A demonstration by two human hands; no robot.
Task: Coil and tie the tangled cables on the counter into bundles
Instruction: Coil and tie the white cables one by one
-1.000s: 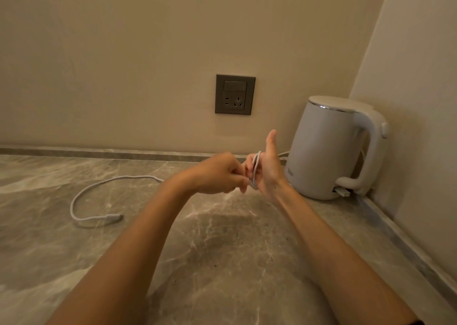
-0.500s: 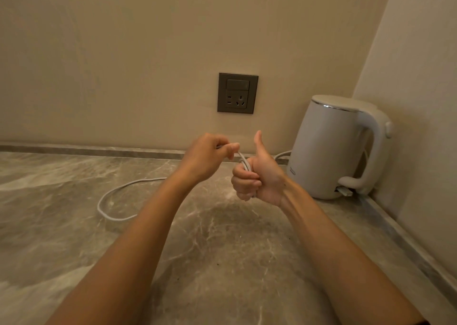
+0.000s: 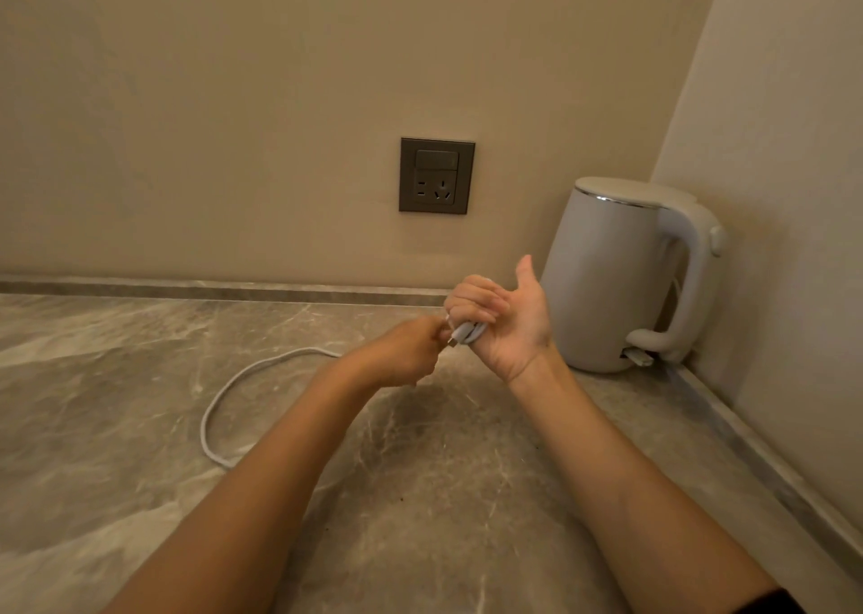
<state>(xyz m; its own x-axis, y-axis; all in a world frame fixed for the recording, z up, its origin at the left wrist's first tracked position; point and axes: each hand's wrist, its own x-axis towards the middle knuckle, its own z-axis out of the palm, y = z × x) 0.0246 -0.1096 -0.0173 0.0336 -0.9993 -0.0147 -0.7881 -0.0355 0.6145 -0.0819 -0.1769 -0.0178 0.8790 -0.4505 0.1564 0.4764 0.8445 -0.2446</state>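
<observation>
Head view, status of the coiling operation.

My right hand (image 3: 506, 328) is raised above the grey marbled stone tabletop (image 3: 420, 496). Its fingers are curled round a small coil (image 3: 468, 332) of thin white cable (image 3: 219, 408) and its thumb points up. My left hand (image 3: 408, 351) sits just beside it with its fingers closed, pinching the same cable where it leaves the coil. My knuckles hide the exact contact point.

The unwound length runs from behind my left wrist onto the tabletop, where it lies in one wide open loop. Its far end passes under my left forearm and I cannot see it.

Progress, as I judge it:
- Done: the first few turns are wound and held in my right hand.
- Not done: the loop on the tabletop has yet to be drawn in and wound on.
- Not done: no tie is visible on the coil, so the bundle is not yet secured.
- Unknown: I cannot tell whether further cables wait outside the view.

A white electric kettle (image 3: 607, 277) stands in the corner behind my right hand. A dark grey wall socket (image 3: 436, 175) is set in the wall above the tabletop. Both are well apart from the loop.
</observation>
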